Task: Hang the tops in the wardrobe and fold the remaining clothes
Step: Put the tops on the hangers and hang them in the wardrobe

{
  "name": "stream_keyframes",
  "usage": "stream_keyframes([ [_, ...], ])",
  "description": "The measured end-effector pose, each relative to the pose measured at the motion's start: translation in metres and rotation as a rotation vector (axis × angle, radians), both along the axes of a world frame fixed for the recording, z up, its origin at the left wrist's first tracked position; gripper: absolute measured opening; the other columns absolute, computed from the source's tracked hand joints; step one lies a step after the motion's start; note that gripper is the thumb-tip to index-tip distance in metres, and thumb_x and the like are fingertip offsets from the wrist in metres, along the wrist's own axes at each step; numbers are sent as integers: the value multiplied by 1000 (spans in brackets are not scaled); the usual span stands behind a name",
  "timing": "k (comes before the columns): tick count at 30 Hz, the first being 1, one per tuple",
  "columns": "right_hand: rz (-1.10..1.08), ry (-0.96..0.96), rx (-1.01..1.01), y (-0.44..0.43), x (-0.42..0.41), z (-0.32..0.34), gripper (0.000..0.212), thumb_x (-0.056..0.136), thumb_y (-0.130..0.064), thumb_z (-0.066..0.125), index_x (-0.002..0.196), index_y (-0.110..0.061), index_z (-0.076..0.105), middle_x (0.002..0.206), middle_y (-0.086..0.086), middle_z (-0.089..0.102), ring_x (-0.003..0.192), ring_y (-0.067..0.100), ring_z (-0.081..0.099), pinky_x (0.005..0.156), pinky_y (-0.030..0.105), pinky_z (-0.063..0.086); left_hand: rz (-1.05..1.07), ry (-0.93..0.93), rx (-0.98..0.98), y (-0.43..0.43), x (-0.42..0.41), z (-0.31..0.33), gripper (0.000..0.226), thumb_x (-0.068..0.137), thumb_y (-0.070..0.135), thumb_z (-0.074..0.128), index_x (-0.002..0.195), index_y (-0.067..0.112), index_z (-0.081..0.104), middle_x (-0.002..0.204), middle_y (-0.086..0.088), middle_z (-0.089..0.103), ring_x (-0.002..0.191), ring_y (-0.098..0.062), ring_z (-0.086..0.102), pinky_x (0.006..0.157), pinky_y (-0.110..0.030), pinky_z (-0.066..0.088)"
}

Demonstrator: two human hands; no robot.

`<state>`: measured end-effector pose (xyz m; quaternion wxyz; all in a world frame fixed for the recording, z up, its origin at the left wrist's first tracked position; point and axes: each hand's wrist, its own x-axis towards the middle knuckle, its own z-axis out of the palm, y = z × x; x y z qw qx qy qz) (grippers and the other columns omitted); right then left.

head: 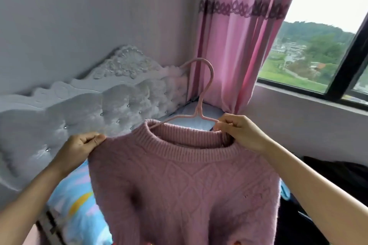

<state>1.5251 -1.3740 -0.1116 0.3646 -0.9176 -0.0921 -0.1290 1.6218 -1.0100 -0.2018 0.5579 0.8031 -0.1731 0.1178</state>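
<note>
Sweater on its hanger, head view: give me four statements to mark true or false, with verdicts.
1. The hook of the hanger stands above the collar of the sweater. True.
2. The left hand holds nothing. False: it pinches the sweater's shoulder.
3. The right hand grips the hanger's arm at the collar. True.
4. The curtain is blue. False: it is pink.
</note>
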Motion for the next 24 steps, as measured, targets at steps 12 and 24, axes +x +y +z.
stream_keyframes([
  [12,524,76,-9,194,19,-41,25,89,-20,63,65,-14,58,45,-11,42,42,2,36,45,15,27,468,250,103,168,-226,-38,18,79,7,72,72,23,71,70,14,71,65,6,59,65,-5,42],
  [24,985,108,4,416,-81,-22,33,91,-22,58,60,-12,58,43,-15,51,48,2,45,50,13,35,1269,174,359,325,-405,-19,29,88,18,62,116,9,64,112,-12,59,109,-29,52,93,-38,42],
])
